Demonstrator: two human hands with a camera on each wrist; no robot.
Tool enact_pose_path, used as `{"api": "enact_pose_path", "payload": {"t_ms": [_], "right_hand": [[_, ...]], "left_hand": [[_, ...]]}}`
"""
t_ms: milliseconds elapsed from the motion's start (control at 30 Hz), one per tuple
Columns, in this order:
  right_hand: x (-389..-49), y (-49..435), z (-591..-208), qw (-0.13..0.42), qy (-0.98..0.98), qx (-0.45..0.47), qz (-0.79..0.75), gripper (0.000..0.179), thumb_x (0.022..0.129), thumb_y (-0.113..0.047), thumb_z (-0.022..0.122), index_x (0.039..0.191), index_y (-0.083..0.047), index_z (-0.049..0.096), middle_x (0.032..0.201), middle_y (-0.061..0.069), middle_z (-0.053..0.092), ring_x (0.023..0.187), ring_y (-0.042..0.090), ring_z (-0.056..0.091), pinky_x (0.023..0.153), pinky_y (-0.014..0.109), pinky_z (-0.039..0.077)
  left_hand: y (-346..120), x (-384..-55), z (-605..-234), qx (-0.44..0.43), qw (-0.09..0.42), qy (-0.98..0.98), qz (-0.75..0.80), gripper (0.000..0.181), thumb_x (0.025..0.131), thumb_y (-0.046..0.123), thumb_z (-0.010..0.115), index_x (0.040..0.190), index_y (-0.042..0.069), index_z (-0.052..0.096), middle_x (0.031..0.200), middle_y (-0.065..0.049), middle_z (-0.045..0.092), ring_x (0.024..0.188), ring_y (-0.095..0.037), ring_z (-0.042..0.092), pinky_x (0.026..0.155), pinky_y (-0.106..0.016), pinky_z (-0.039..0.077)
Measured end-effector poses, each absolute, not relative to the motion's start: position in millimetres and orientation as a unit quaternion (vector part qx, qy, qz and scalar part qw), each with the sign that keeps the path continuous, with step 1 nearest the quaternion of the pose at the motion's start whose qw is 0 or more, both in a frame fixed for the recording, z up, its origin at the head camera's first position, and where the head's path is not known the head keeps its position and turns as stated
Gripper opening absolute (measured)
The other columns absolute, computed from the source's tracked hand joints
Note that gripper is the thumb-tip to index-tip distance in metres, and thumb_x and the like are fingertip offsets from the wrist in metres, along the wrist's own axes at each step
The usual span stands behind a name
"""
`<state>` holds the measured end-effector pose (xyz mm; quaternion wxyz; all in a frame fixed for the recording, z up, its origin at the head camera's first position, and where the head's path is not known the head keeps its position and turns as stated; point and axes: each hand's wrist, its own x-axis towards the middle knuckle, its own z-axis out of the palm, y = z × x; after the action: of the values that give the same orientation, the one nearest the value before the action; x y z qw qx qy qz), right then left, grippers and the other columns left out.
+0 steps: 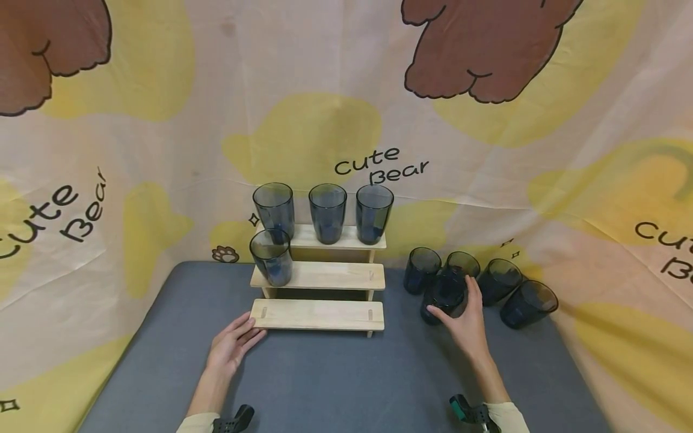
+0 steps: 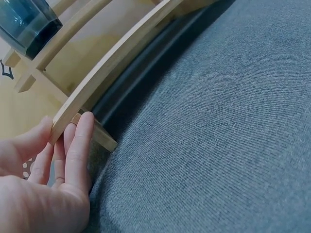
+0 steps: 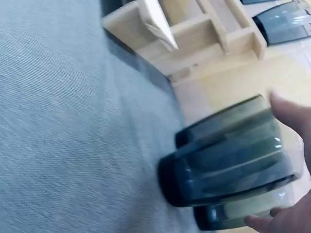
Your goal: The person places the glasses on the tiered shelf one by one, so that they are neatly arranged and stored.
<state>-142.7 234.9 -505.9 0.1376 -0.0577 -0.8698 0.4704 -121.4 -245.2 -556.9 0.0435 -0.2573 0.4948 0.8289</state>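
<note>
A three-step wooden display stand [image 1: 319, 314] stands mid-table. My left hand [image 1: 233, 346] holds the left end of its lowest step; in the left wrist view the thumb lies at the board's edge [image 2: 104, 73], with fingers beneath. Over at the right, my right hand [image 1: 465, 328] is spread around a dark tinted glass [image 1: 443, 296], thumb to its left and fingers to its right. Space shows between the fingers [image 3: 260, 223] and this upright glass [image 3: 228, 165] in the right wrist view.
Several more dark glasses [image 1: 527, 305] stand grouped behind and right of that one. Three glasses [image 1: 327, 213] line the top step, and one [image 1: 272, 258] sits at the middle step's left end. A patterned cloth [image 1: 303, 138] hangs behind the grey table [image 1: 335, 385].
</note>
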Motion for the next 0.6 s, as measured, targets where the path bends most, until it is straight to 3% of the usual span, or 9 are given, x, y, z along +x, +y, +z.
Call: {"api": "enact_pose_path", "payload": {"t_ms": [133, 267, 400, 600], "right_hand": [[-140.1, 232.5, -517.4, 0.151, -0.843, -0.081, 0.51, 0.114, 0.078, -0.02, 0.086, 0.158, -0.009, 0.006, 0.161, 0.022, 0.001, 0.142, 0.046, 0.022, 0.108, 0.064, 0.038], [-142.0, 229.2, -526.2, 0.131, -0.838, -0.098, 0.521, 0.113, 0.079, -0.022, 0.085, 0.158, -0.012, 0.005, 0.161, 0.019, 0.006, 0.142, 0.047, 0.022, 0.108, 0.062, 0.04], [-145.4, 226.7, -529.8, 0.116, -0.837, -0.104, 0.525, 0.11, 0.08, -0.023, 0.083, 0.159, -0.015, 0.007, 0.161, 0.018, 0.013, 0.143, 0.042, 0.024, 0.11, 0.058, 0.04], [-145.6, 226.1, -532.0, 0.115, -0.82, -0.107, 0.55, 0.102, 0.082, -0.016, 0.081, 0.158, -0.013, 0.012, 0.156, 0.021, 0.029, 0.142, 0.038, 0.03, 0.113, 0.053, 0.038]], "left_hand": [[-246.7, -122.1, -558.1, -0.258, 0.048, 0.498, 0.826, 0.055, 0.098, 0.002, 0.058, 0.148, -0.001, 0.035, 0.095, 0.004, 0.068, 0.09, -0.016, 0.069, 0.095, -0.04, 0.057], [-248.1, -122.9, -559.4, -0.251, 0.048, 0.501, 0.827, 0.058, 0.099, 0.002, 0.057, 0.15, -0.002, 0.031, 0.097, 0.003, 0.066, 0.091, -0.016, 0.069, 0.097, -0.039, 0.056], [-247.9, -122.8, -559.7, -0.249, 0.043, 0.498, 0.829, 0.049, 0.098, 0.002, 0.058, 0.144, 0.003, 0.041, 0.099, 0.002, 0.066, 0.091, -0.018, 0.068, 0.097, -0.039, 0.056], [-246.2, -121.5, -559.3, -0.251, 0.041, 0.488, 0.835, 0.028, 0.096, 0.002, 0.061, 0.123, 0.01, 0.057, 0.098, 0.001, 0.067, 0.091, -0.018, 0.068, 0.096, -0.04, 0.057]]}}
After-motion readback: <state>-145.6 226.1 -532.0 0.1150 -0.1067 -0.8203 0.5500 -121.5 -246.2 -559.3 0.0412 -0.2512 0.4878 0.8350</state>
